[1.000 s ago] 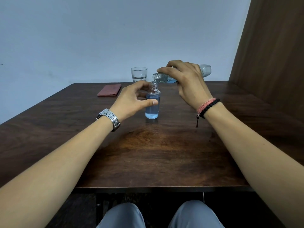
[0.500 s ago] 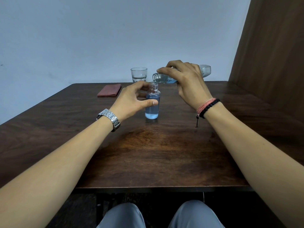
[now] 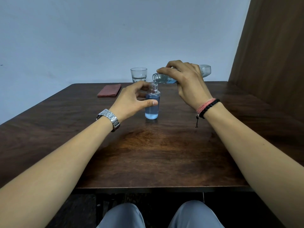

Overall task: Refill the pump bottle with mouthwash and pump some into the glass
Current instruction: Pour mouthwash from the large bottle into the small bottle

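Note:
A small clear pump bottle (image 3: 152, 111) stands upright on the dark wooden table (image 3: 158, 153), its neck uncapped and its body nearly full of blue liquid. My left hand (image 3: 131, 101) grips it, thumb across the front. My right hand (image 3: 187, 81) holds a larger clear mouthwash bottle (image 3: 204, 70) tipped almost flat, its open mouth just above the small bottle's neck, a thin stream running down. A clear glass (image 3: 138, 74) stands behind, with a little clear liquid in its bottom. No pump head is in view.
A folded reddish cloth (image 3: 109, 92) lies at the far left of the table. A brown wooden panel (image 3: 271, 55) rises on the right, a pale wall behind. My knees show below the table's near edge.
Both hands and both bottles stay almost where they were; I cannot tell whether the blue liquid level in the small bottle has risen.

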